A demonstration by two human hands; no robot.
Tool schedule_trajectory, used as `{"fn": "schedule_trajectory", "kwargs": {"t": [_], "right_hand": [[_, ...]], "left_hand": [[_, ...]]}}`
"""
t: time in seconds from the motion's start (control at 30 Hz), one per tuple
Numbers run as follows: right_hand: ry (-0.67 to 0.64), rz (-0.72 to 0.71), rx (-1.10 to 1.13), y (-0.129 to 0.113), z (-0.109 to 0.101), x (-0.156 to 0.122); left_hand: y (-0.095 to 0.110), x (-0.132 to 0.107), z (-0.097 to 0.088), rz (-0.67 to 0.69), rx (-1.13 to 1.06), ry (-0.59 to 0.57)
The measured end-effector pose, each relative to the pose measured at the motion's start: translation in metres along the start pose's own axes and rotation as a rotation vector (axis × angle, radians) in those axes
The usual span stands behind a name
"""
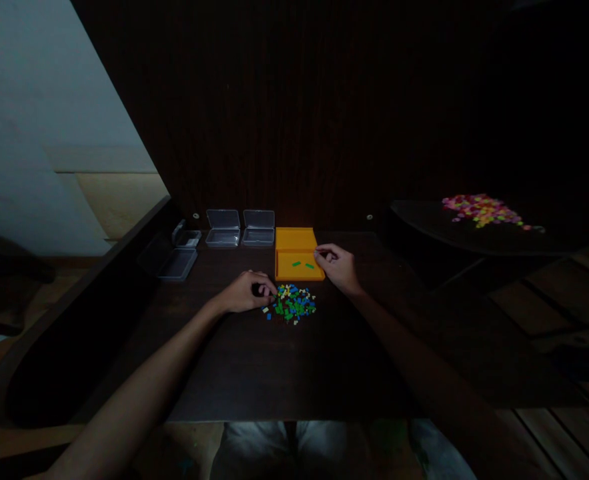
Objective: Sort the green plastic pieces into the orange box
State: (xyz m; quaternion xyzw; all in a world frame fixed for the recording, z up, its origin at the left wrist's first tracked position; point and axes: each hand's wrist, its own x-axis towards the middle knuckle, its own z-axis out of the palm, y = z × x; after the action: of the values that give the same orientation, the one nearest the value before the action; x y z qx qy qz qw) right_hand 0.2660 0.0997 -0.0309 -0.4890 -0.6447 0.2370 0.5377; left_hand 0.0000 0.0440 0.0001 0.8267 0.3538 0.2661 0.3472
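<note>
A pile of small blue, green, yellow and cream bricks (294, 307) lies on the dark table. My left hand (248, 292) is at the pile's left edge, its thumb and fingers curled together, and what they pinch is too small to make out. Just behind the pile an orange-yellow box (300, 276) stands with its lid (295, 238) raised. Two green bricks (309, 266) lie apart inside the box. At the box's right rim, my right hand (338, 265) has its thumb and forefinger pressed together; anything between them is hidden.
Two clear plastic cases (223, 238) stand with lids up to the left of the box. Farther left are another clear case (178, 264) and a smaller container (190, 238). A heap of pink, yellow and orange pieces (484, 210) lies on a side surface at right. A dark panel (274, 120) rises behind.
</note>
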Motion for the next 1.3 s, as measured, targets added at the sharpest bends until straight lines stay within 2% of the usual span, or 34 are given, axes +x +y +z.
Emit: {"fn": "schedule_trajectory", "kwargs": {"t": [0.17, 0.57, 1.0, 1.2, 1.3], "right_hand": [[0.001, -0.045, -0.053, 0.001, -0.001, -0.001], [-0.164, -0.205, -0.148, 0.001, -0.001, 0.0], [-0.158, -0.041, -0.054, 0.006, 0.001, 0.001], [-0.163, -0.024, -0.027, 0.009, 0.003, 0.001], [-0.166, -0.013, -0.023, 0.009, 0.003, 0.0]], "left_hand": [[0.0, 0.0, -0.001, -0.013, 0.017, 0.001], [-0.005, -0.001, 0.0, -0.003, 0.023, 0.016], [-0.002, 0.0, -0.004, -0.037, -0.136, 0.067], [-0.007, -0.001, -0.004, -0.12, -0.197, 0.151], [-0.01, 0.0, -0.002, -0.149, -0.233, 0.231]]}}
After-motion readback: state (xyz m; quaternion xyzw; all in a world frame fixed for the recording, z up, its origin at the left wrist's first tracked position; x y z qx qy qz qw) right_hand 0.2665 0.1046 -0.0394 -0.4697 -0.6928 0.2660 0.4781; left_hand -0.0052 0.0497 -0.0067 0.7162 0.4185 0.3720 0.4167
